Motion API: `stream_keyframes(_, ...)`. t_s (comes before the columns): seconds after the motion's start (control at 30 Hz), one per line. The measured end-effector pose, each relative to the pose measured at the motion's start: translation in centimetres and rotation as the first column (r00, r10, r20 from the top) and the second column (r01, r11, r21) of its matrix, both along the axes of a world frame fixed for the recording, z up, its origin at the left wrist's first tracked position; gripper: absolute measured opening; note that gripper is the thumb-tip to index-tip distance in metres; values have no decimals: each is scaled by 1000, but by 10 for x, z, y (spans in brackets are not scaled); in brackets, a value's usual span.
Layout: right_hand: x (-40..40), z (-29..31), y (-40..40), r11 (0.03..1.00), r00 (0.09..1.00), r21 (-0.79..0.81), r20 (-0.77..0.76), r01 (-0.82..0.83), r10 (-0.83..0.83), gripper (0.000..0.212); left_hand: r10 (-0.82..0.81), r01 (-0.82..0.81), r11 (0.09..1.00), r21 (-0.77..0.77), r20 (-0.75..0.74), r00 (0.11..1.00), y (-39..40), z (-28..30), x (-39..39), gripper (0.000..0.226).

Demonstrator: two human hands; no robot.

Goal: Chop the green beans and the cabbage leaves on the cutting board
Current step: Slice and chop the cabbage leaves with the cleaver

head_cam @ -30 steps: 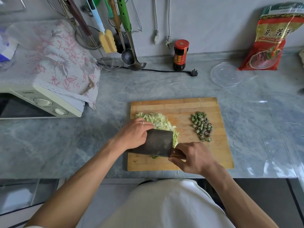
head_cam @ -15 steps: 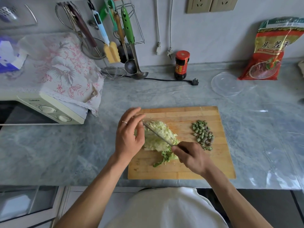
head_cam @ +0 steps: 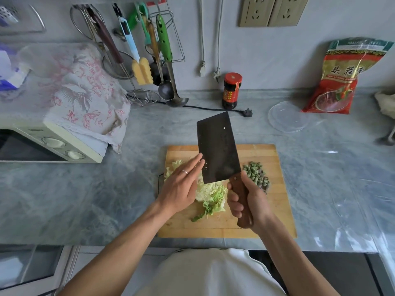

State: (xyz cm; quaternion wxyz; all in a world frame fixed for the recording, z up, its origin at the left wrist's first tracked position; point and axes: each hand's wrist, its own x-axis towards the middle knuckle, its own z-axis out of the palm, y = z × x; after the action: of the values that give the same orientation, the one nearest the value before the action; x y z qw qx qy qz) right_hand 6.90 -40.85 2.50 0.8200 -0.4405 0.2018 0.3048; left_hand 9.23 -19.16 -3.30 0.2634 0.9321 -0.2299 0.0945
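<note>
- Left hand (head_cam: 181,186), fingers straight, touches the cleaver (head_cam: 217,148) blade's flat, hiding part of the chopped cabbage (head_cam: 210,194) mid cutting board (head_cam: 275,214).
- Right hand (head_cam: 249,199) grips the cleaver's wooden handle, blade raised, covering the board behind.
- Cut green beans (head_cam: 256,175) lie right, partly hidden by the thumb.

The cutting board (head_cam: 280,189) is looking light brown, like honey. The cabbage (head_cam: 210,194) is showing pale yellow and light green. The cut beans (head_cam: 256,175) are looking dull green. The knife (head_cam: 217,148) is showing a black blade and a brown handle. The counter (head_cam: 85,199) is looking grey with cloudy swirls. The cloth (head_cam: 85,92) is showing pink flowers on white. The jar (head_cam: 232,90) is wearing a red lid.
</note>
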Motion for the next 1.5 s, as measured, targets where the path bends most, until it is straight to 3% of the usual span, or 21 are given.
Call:
stream_keyframes(0.13,2,-2,-5,995,997,66,-38,71,-68,51,-3,4,1000,-4,100,995,10,2,0,41)
stream_keyframes(0.33,0,-5,-5,999,999,16,-17,31,-31,52,-124,122,992,43,40,992,-1,9,0,61)
stream_keyframes(0.5,4,-5,-12,998,999,-64,-36,-17,15,51,29,-28,999,-17,29,999,20,4,-4,45)
stream_keyframes(0.77,4,1,-16,970,982,-155,-28,-188,186,49,196,-194,980,37,-77,978,-4,15,40,73)
stream_keyframes(0.9,5,0,-20,975,989,-168,-36,-147,143,49,150,-149,989,22,-56,987,1,7,32,52)
stream_keyframes(1.0,4,-2,-24,979,996,-182,-40,-90,85,49,222,-230,972,-51,-118,968,5,3,18,28)
stream_keyframes(1.1,4,-3,-26,961,996,-262,-22,-85,82,49,278,-295,946,-131,-138,951,6,1,9,18)
stream_keyframes(1.33,-6,0,-23,791,968,-604,122,-101,217,48,332,-353,916,-189,-132,934,-1,1,6,7)
stream_keyframes(1.43,-11,-8,-23,646,921,-762,220,-44,322,52,362,-381,911,-161,-133,922,2,-5,8,36)
stream_keyframes(1.5,-14,-16,-25,558,889,-830,261,8,376,54,398,-420,891,-174,-144,906,9,-7,13,41)
